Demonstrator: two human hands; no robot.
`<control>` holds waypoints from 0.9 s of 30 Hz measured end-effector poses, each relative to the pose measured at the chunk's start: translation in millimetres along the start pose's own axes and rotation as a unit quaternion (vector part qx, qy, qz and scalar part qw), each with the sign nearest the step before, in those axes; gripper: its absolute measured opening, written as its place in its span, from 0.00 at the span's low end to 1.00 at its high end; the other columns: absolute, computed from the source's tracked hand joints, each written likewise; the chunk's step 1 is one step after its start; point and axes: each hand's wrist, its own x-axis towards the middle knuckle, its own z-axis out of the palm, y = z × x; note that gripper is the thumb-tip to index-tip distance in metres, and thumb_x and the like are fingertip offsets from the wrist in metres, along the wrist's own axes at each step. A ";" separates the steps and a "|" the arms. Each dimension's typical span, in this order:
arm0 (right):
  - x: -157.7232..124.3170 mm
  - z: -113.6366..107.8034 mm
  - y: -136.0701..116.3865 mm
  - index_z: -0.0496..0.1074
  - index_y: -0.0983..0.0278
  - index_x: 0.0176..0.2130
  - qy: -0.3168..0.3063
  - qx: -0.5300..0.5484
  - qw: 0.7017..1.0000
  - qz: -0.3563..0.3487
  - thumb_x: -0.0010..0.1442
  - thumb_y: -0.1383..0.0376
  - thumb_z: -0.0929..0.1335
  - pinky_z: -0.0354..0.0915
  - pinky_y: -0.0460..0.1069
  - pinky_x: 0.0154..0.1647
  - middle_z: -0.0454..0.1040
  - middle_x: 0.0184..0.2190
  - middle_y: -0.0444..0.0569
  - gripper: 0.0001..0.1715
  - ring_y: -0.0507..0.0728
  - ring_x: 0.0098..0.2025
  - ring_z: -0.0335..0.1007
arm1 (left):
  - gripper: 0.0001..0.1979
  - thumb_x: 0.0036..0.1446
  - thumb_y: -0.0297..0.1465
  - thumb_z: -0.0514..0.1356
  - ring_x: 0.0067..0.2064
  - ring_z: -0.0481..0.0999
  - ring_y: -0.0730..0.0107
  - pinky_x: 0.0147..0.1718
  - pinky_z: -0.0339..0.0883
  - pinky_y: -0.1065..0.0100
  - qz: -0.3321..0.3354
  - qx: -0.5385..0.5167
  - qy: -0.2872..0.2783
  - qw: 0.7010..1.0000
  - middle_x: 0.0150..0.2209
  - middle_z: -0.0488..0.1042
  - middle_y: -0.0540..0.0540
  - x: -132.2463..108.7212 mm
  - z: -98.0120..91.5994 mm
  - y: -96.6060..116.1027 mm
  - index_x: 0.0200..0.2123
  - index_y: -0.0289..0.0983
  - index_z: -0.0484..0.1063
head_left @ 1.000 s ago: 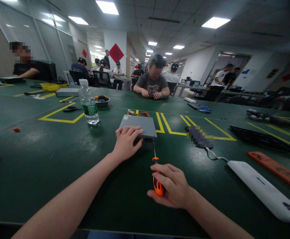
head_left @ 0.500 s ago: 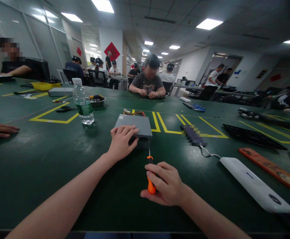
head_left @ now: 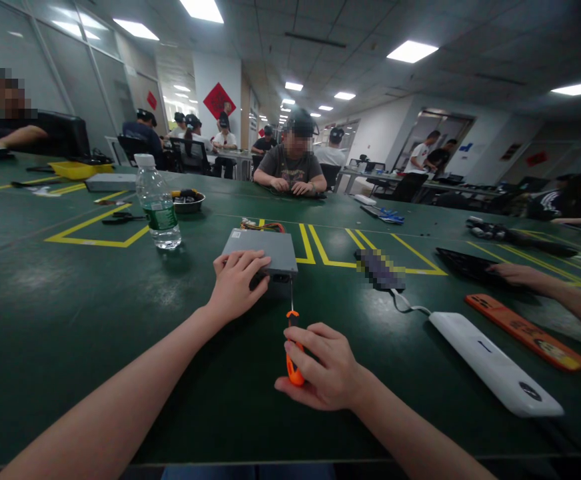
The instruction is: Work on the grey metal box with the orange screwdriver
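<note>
A flat grey metal box lies on the green table, with coloured wires at its far end. My left hand rests on its near left corner, fingers curled over the top edge. My right hand is closed round the orange handle of a screwdriver. The thin shaft points away from me, its tip at the box's near face.
A water bottle stands left of the box. A white power bank with a cable, an orange strip and a black tray lie to the right, where another person's arm reaches in. Several people sit beyond.
Both my hands keep their hold on the box and the screwdriver. A hand at the left edge has gone from view; another person's arm has come in from the right.
</note>
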 end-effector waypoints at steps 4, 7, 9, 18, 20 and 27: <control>-3.9 0.4 1.4 0.66 0.69 0.40 -0.007 0.024 0.999 0.029 0.60 0.54 0.62 0.68 0.49 0.32 0.73 0.35 0.59 0.20 0.57 0.37 0.71 | 0.14 0.56 0.33 0.56 0.53 0.64 0.57 0.48 0.48 0.53 -0.001 0.001 0.000 1.000 0.52 0.70 0.48 -0.1 0.6 -0.2 0.47 0.46 0.68; -3.7 -2.5 1.9 0.66 0.70 0.42 -0.027 0.029 0.999 0.024 0.61 0.57 0.61 0.68 0.51 0.32 0.72 0.37 0.60 0.18 0.58 0.38 0.72 | 0.14 0.56 0.33 0.55 0.53 0.64 0.57 0.48 0.48 0.53 0.000 0.002 0.000 1.000 0.52 0.70 0.48 -0.1 0.6 -0.3 0.47 0.45 0.67; -1.8 -4.8 1.9 0.67 0.69 0.43 -0.032 0.012 0.999 0.011 0.62 0.59 0.60 0.67 0.51 0.30 0.72 0.36 0.59 0.17 0.59 0.38 0.72 | 0.14 0.56 0.33 0.56 0.52 0.64 0.57 0.47 0.48 0.53 0.001 0.001 0.000 1.000 0.52 0.70 0.48 0.0 0.6 -0.3 0.47 0.45 0.67; -6.0 -2.3 3.8 0.65 0.69 0.39 0.014 0.022 0.999 0.033 0.61 0.52 0.63 0.68 0.49 0.28 0.72 0.35 0.60 0.21 0.57 0.34 0.71 | 0.14 0.56 0.33 0.55 0.52 0.64 0.57 0.47 0.48 0.53 0.005 0.007 -0.002 1.000 0.52 0.70 0.48 0.2 1.1 -0.9 0.47 0.45 0.67; -6.9 -2.1 3.7 0.64 0.70 0.40 0.004 0.034 0.999 0.038 0.60 0.52 0.62 0.69 0.49 0.28 0.72 0.36 0.61 0.22 0.57 0.35 0.72 | 0.14 0.56 0.33 0.56 0.52 0.64 0.57 0.47 0.48 0.53 0.005 0.008 -0.001 1.000 0.52 0.70 0.48 0.1 0.9 -1.1 0.47 0.45 0.67; -0.4 -5.1 1.7 0.66 0.68 0.43 -0.044 0.013 0.999 0.010 0.62 0.55 0.62 0.69 0.50 0.28 0.73 0.35 0.59 0.20 0.58 0.37 0.72 | 0.14 0.57 0.34 0.55 0.52 0.64 0.58 0.47 0.48 0.53 0.002 0.009 -0.004 1.000 0.51 0.70 0.48 0.2 -0.6 -0.2 0.47 0.45 0.67</control>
